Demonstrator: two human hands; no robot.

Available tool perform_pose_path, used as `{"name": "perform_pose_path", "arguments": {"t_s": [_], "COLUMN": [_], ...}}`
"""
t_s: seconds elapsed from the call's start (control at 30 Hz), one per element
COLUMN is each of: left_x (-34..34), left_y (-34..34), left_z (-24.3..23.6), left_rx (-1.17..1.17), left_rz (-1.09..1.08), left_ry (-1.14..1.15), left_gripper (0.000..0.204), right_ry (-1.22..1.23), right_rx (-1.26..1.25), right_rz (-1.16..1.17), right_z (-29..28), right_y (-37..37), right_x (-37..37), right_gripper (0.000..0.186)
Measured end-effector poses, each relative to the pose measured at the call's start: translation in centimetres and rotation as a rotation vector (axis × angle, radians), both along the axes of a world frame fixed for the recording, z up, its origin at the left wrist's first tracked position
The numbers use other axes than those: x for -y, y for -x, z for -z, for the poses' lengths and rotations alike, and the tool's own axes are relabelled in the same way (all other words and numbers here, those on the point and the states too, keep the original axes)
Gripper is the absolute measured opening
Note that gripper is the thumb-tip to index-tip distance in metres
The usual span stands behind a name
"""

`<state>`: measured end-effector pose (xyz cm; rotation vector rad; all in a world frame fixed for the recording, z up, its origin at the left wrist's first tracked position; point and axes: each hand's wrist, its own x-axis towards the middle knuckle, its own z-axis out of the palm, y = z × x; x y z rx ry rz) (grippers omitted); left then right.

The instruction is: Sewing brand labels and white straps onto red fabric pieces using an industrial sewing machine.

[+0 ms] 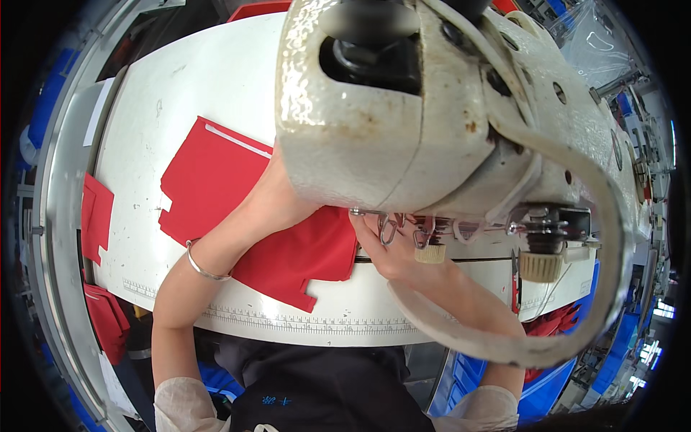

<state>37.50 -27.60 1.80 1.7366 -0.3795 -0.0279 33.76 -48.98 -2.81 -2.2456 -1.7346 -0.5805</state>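
A red fabric piece (209, 180) with notched edges and a white strip along its upper edge lies on the white sewing table. The pale head of a sewing machine (353, 151) stands over its right part and hides the needle area. My left hand (288, 193) presses on the fabric from the left; its fingers vanish behind the machine head, so their pose is hidden. At the fabric's right edge is my right hand (389, 248), its visible fingers stretched out and apart, with the tips hidden under the machine. A silver bangle (205, 263) circles my left wrist.
More red pieces (98, 219) hang over the table's left edge, with a red stack (106, 324) below. A printed ruler (317, 322) runs along the front. Right are red-handled snips (515, 284), a looping pale hose (612, 216) and a blue bin (551, 392) holding red fabric.
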Motion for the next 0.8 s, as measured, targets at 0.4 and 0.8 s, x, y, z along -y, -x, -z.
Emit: {"name": "perform_pose_path", "arguments": {"t_s": [0.4,0.8], "left_x": [-1.3,-2.0], "left_y": [3.4,4.4], "left_z": [2.0,0.6], "left_rx": [0.390,0.564], "left_rz": [0.036,0.185], "left_ry": [-0.671,-0.666], "left_gripper": [0.027,0.026], "right_ry": [-0.039,-0.069], "right_rx": [-0.074,0.088], "right_rz": [-0.015,-0.084], "right_z": [-0.8,-3.2], "right_y": [0.2,0.1], "right_x": [-0.1,-1.3], "right_gripper": [0.030,0.027]}}
